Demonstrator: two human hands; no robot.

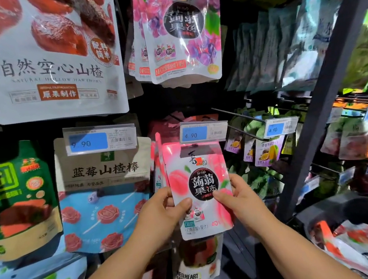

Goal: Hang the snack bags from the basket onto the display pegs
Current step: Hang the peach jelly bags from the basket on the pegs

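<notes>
Place: retail shop, snack aisle | Evidence: rows of sealed snack bags (52, 62) hanging from wire display pegs (237, 115) | Blue price labels (88, 142) with barcodes, reading 9.90 and 4.90

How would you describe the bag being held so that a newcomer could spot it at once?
From the big white hawthorn bag top left, drop to the middle 4.90 price tag. Just below it the left hand and right hand hold the pink peach bag. Unlike the blue rose bag beside it, it bears a black circle.
</notes>
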